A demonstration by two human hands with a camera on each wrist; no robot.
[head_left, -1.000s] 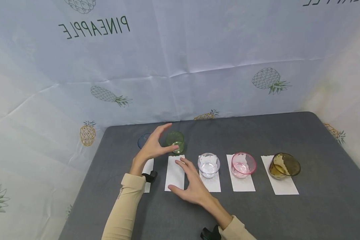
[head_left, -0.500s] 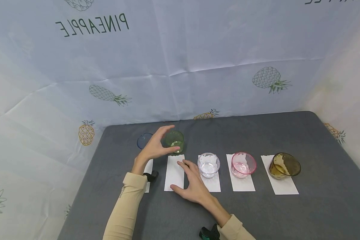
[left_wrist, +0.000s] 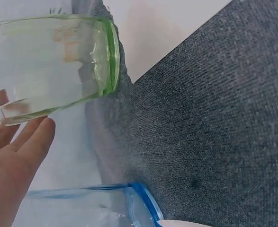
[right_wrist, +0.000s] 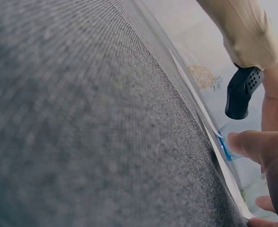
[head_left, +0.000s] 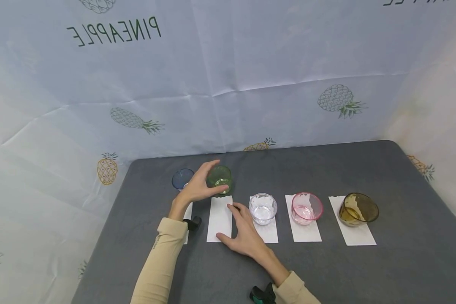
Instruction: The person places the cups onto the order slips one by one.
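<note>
A: Approach to green glass (head_left: 218, 172)?
B: Free from the right, over the table (head_left: 277, 173); left hand (head_left: 196, 185) and blue glass (head_left: 182, 177) crowd the left
A: Near side?
B: Right hand (head_left: 247, 234) blocks, clear glass (head_left: 263, 209) just beside it

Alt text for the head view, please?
A person's left hand curves partway around a green glass on a dark table, contact unclear; the right hand is by a white paper. A blue glass stands at left, a clear glass, pink glass and amber glass at right.
</note>
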